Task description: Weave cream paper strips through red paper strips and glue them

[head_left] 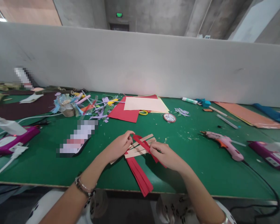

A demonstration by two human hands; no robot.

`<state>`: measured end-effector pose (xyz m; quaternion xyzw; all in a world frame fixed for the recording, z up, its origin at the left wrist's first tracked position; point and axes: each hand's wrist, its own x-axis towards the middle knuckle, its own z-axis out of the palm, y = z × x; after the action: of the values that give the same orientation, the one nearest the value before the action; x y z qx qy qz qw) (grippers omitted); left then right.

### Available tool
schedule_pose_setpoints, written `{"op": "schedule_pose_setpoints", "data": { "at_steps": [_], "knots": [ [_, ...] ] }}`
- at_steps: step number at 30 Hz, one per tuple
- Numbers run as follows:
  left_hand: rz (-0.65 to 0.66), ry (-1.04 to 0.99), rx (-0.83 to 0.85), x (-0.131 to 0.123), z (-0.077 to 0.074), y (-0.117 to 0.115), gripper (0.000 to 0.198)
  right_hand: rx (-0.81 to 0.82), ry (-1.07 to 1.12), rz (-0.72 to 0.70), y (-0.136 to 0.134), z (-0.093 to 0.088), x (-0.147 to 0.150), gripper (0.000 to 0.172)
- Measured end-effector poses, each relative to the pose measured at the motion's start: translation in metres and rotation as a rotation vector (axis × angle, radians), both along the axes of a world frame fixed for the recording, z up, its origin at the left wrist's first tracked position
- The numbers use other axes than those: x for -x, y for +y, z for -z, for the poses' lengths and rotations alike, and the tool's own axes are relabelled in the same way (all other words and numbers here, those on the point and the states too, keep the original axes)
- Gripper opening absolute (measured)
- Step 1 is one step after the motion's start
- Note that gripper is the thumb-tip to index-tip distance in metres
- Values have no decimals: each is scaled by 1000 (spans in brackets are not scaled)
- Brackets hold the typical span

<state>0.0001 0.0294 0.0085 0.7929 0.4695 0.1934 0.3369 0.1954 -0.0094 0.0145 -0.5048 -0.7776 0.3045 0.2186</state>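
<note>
Between my hands is a piece of crossed paper strips, pale peach strips (pixel 137 151) running sideways and red strips (pixel 140 177) hanging down toward the table's front edge. My left hand (pixel 121 143) pinches the left side of it, at the upper end of a red strip. On the right side my right hand (pixel 162 152) is closed on a red strip (pixel 143 143) that slants across the peach ones. The fingertips of both hands partly hide where the strips cross.
A pink glue gun (pixel 226 144) lies to the right, its cord running off the front edge. Left stands a phone (pixel 78 140). Behind are red paper (pixel 123 113), peach paper (pixel 140 103), a round badge-like disc (pixel 170 117) and paper scraps. Purple power strips (pixel 30 133) flank the table.
</note>
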Motion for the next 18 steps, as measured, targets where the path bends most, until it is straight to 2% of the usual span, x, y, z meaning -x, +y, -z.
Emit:
{"op": "schedule_pose_setpoints", "data": {
  "at_steps": [5,10,18],
  "knots": [
    [10,-18,34,2,-1,-1,34,49,-7,19,0,0,0,27],
    [7,-25,13,5,-4,-3,39,37,35,-51,2,2,-3,27],
    [40,8,-187,4,0,1,34,99,50,-24,3,1,0,25]
  ]
}}
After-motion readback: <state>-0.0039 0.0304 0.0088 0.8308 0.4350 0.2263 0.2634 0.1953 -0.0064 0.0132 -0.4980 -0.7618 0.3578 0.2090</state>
